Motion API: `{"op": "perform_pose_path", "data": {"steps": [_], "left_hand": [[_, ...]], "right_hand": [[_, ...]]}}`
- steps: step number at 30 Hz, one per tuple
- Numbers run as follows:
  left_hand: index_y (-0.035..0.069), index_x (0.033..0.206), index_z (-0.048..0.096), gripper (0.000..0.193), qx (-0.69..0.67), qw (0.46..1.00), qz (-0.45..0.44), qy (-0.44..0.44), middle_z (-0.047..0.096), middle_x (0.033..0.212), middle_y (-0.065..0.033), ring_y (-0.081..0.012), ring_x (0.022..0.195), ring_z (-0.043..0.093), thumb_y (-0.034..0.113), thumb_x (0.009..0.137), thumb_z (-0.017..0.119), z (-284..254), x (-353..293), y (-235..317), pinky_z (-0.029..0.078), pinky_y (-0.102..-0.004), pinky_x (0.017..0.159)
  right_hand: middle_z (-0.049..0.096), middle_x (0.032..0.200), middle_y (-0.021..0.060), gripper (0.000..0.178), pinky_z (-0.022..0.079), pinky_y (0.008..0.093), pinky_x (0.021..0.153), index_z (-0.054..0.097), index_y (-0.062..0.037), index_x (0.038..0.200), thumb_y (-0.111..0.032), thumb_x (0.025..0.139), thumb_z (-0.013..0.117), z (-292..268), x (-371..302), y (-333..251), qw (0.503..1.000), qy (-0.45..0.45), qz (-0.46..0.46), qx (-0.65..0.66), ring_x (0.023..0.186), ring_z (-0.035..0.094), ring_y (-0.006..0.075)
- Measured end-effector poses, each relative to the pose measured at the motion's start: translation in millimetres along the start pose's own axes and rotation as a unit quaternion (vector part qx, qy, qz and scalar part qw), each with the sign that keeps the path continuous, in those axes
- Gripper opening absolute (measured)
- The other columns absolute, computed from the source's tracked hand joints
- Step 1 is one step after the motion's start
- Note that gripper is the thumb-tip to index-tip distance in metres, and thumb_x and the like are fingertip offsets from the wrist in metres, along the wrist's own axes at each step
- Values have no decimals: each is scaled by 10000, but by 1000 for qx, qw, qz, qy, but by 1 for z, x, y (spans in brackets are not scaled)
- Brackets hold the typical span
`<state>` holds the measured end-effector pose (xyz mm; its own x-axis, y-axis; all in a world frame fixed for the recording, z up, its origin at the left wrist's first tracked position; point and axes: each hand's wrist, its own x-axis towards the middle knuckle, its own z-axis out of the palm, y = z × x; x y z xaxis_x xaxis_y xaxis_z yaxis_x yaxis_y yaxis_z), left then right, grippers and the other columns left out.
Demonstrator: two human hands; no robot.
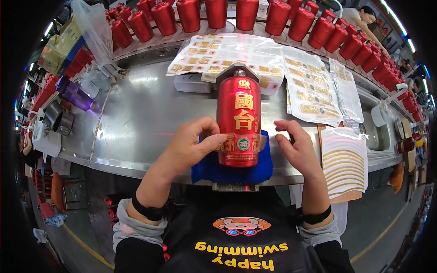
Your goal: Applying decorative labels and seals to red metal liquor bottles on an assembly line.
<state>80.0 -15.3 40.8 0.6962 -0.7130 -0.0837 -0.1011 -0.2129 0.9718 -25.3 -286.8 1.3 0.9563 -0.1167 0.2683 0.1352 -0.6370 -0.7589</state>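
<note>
A red bottle (239, 107) with gold lettering leans back in a grey holder (239, 69), its lower end over a blue cloth (265, 166). Across its lower body runs a clear decal strip (243, 144) with gold patterns and a round green emblem. The strip's right end stands off the bottle's side. My left hand (193, 141) is curled, its thumb tip at the strip's left end. To the right of the bottle, my right hand (296, 145) is raised with thumb and forefinger apart, touching nothing.
Decal sheets (227, 52) lie behind the bottle, more sheets (312, 86) to its right. A sheet with gold curved strips (344, 159) hangs over the front edge. Red bottles (216, 13) line a conveyor behind. At left is a purple bottle (73, 93), at right a sink (380, 132).
</note>
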Motion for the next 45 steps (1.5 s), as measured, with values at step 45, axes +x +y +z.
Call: {"op": "perform_pose_path", "data": {"steps": [45], "left_hand": [[-25, 1460, 223, 935, -66, 981, 128, 129, 367, 1424, -215, -300, 1323, 383, 507, 850, 692, 42, -4, -33, 281, -411, 1117]], "right_hand": [[439, 1344, 239, 909, 393, 402, 1053, 332, 75, 1430, -505, 835, 702, 27, -1, -34, 991, -70, -19, 115, 1267, 461, 350]]}}
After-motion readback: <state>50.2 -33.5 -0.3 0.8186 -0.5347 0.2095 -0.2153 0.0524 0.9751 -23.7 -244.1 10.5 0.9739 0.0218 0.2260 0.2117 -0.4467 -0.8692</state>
